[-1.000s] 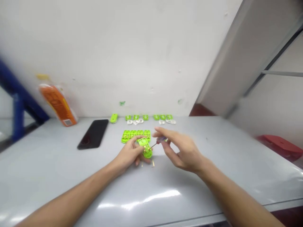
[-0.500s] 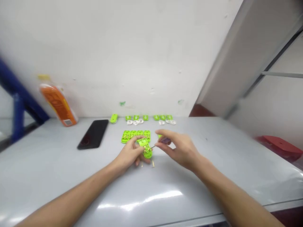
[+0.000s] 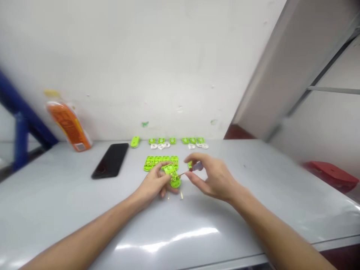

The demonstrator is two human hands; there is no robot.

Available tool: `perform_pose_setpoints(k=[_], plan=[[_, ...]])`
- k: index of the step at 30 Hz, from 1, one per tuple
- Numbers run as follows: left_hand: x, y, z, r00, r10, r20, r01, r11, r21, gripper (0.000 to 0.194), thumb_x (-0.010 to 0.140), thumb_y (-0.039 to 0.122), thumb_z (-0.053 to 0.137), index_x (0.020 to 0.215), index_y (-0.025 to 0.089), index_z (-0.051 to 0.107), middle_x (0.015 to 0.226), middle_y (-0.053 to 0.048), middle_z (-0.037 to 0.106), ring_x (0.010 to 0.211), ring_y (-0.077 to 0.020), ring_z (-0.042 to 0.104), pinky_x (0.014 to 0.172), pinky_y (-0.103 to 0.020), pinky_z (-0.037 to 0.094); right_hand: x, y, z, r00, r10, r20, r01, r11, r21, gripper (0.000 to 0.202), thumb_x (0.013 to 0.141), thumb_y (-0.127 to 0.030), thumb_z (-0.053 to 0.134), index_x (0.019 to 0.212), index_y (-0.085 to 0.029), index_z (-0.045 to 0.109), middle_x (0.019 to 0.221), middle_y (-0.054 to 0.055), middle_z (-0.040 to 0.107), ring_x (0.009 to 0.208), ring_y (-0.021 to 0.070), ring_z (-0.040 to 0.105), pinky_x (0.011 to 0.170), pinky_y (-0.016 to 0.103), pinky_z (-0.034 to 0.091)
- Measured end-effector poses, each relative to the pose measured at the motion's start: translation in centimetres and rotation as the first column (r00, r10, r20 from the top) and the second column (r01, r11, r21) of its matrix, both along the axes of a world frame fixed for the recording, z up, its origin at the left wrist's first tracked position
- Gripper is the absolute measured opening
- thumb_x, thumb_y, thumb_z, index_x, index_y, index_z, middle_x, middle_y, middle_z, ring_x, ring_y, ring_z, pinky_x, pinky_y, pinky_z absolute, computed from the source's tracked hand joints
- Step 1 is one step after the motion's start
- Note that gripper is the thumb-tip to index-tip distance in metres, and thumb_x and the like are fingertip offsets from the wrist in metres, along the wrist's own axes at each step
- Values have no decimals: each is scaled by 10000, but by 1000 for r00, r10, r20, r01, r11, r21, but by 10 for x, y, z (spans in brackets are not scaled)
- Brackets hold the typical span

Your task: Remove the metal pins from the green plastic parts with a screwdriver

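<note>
My left hand (image 3: 152, 183) is closed on a bright green plastic housing (image 3: 174, 182), tilted with its open side up and brass pieces inside. In my right hand (image 3: 221, 178) is a small screwdriver (image 3: 198, 166) with a translucent purplish handle and a red part near the shaft. Its thin shaft points left, and the tip meets the brass pieces in the housing. Thumb and index finger stand somewhat apart around the handle; the other fingers are partly hidden. Beneath my left hand, thin brass strips (image 3: 181, 195) lie on the table. Another green piece (image 3: 189, 164) shows behind the screwdriver.
Several green housings with brass parts (image 3: 149, 163) form a row behind my left hand. Farther back are small green pieces (image 3: 172, 141), white pieces (image 3: 161, 146) and a green oblong case (image 3: 135, 141). A black phone (image 3: 111, 161) and orange bottle (image 3: 69, 123) are left, a red object (image 3: 332, 175) right.
My right fingers have loosened and shifted around the screwdriver, so more of its handle shows. The housing stays in my left hand, in nearly the same place.
</note>
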State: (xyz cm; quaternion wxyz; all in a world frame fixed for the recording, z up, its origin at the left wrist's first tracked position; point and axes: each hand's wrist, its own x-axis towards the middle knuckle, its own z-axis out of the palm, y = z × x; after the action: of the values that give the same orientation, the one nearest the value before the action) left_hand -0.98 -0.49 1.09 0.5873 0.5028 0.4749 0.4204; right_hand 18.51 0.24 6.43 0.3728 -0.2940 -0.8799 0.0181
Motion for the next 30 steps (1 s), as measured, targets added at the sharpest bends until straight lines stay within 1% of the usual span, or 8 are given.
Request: perform_pose_setpoints(k=[2, 4, 7, 10, 13, 16, 20, 30], plan=[[0, 1, -1, 1000, 5, 2, -5, 1000, 2, 489, 765, 269, 554, 1219, 203, 385, 614, 26, 546, 560, -201, 673, 342, -167, 297, 0, 0, 1, 998, 61, -11, -62, 992, -110, 281, 851, -191, 481, 1126, -200, 431, 992, 70, 634, 781, 142, 621, 634, 264, 502], [0, 1, -1, 1000, 11, 3, -11, 1000, 2, 480, 770, 270, 551, 1217, 214, 386, 624, 26, 542, 569, -200, 675, 345, -165, 294, 1, 1, 0, 997, 65, -46, -72, 984, -165, 257, 867, -180, 464, 1118, -208, 419, 936, 51, 648, 774, 133, 621, 627, 251, 504], [0, 1, -1, 1000, 22, 2, -22, 1000, 0, 460, 768, 253, 545, 1204, 226, 398, 600, 47, 500, 568, -200, 674, 351, -164, 297, 2, 4, -4, 998, -19, -60, 15, 997, -74, 212, 847, -262, 548, 1031, -218, 453, 767, 4, 656, 678, 129, 628, 611, 255, 501], [0, 2, -2, 1000, 27, -4, -27, 1000, 4, 469, 768, 251, 543, 1211, 221, 394, 603, 41, 522, 545, -187, 665, 353, -166, 305, 2, 4, -3, 999, -30, -15, 29, 999, -33, 219, 828, -269, 562, 1016, -212, 465, 849, 34, 655, 722, 150, 634, 624, 279, 503], [0, 2, -3, 999, 39, -8, -39, 999, 14, 486, 773, 267, 546, 1228, 203, 386, 582, 31, 550, 504, -165, 645, 349, -161, 292, 2, 2, 1, 999, 54, -5, -54, 985, -166, 190, 857, -185, 470, 1044, -211, 447, 998, 62, 628, 812, 151, 625, 656, 281, 512], [0, 3, -3, 998, 56, -12, -56, 998, 21, 484, 781, 295, 550, 1226, 202, 387, 554, 44, 538, 482, -153, 631, 354, -161, 289, 0, 1, 2, 998, 53, -16, -56, 968, -243, 148, 881, -180, 448, 1022, -225, 451, 923, 29, 644, 785, 137, 631, 660, 267, 517], [0, 2, -4, 998, 56, -25, -55, 998, 38, 470, 775, 316, 564, 1206, 223, 402, 571, 52, 523, 528, -166, 650, 362, -165, 308, -1, 2, -1, 1000, -8, -6, 6, 975, -220, 198, 871, -198, 496, 1057, -245, 448, 891, 8, 663, 782, 141, 647, 663, 264, 526], [1, 0, -1, 999, 51, -10, -51, 998, 39, 476, 786, 331, 562, 1219, 228, 392, 552, 65, 472, 536, -172, 651, 368, -169, 319, -2, -3, 0, 981, 93, -169, -113, 987, -113, 205, 859, -188, 516, 1047, -219, 441, 872, 20, 641, 796, 136, 640, 703, 280, 545]])
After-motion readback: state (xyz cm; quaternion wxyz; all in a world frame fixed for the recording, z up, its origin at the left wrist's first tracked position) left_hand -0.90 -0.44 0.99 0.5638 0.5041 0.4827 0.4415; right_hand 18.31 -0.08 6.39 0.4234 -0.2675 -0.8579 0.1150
